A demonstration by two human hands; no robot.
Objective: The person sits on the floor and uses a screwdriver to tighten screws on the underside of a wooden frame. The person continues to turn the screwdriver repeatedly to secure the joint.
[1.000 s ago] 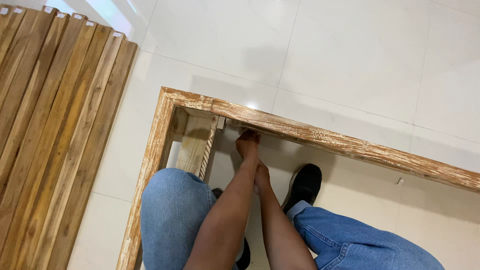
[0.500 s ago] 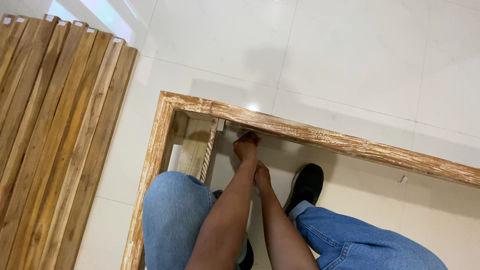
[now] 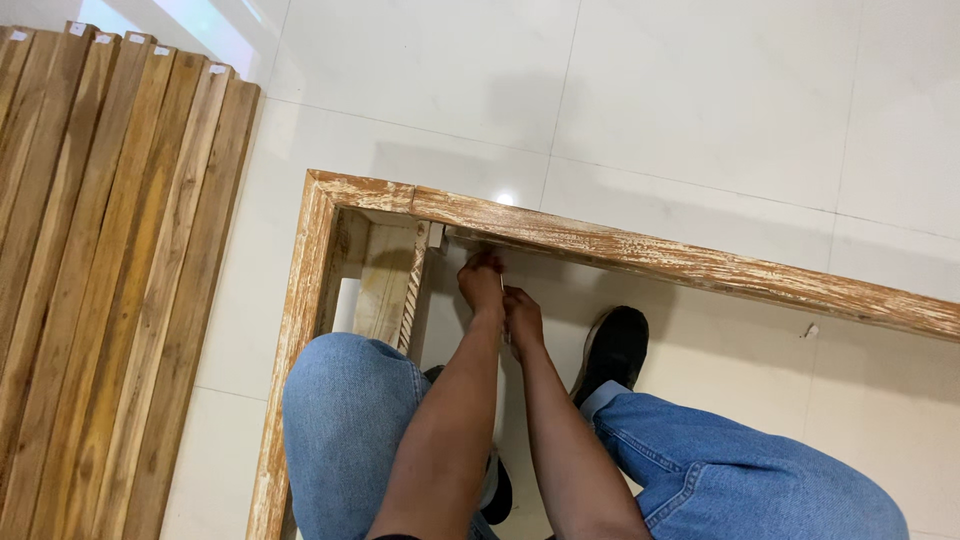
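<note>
whitewashed wooden frame (image 3: 640,252), blue jeans (image 3: 345,420), black shoe (image 3: 613,350)

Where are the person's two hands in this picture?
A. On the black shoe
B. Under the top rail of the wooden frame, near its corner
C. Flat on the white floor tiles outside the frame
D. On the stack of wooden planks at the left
B: the left hand and right hand reach up under the top rail of the wooden frame, close to its corner.
</note>
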